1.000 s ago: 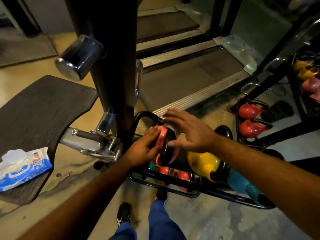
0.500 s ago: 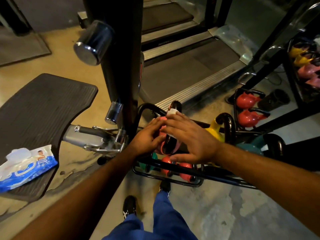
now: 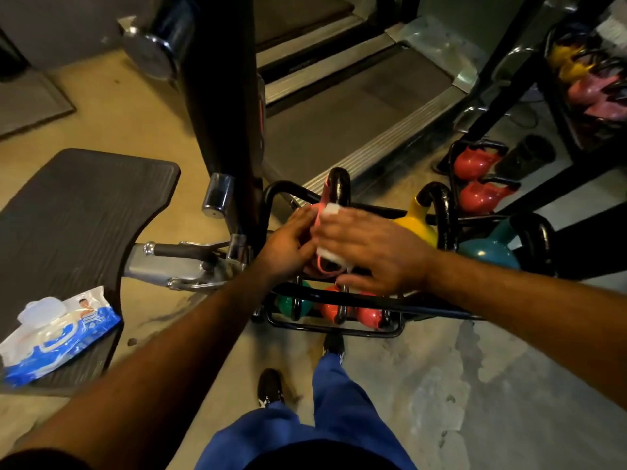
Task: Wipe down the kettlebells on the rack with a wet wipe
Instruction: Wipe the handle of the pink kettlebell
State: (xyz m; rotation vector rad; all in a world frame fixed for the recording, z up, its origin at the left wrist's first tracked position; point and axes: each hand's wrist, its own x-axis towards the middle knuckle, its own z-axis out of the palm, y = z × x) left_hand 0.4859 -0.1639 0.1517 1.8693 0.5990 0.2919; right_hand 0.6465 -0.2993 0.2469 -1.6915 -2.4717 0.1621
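Head: three kettlebells [image 3: 415,222], one wipe [image 3: 330,212].

Premises: a gym. Coloured kettlebells [image 3: 415,222] sit on a low black rack [image 3: 339,329], with more on a second rack [image 3: 454,157] behind. A treadmill deck [image 3: 356,106] with ribbed side rails runs alongside. Bare concrete floor [image 3: 424,385], black rubber mat [image 3: 74,212], chrome machine pegs [image 3: 152,49].

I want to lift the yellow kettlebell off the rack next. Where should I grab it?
Take the yellow kettlebell by its black handle loop, coming from above. The loop stands upright and clear above the rack, while the round, smooth body sits low between neighbours.
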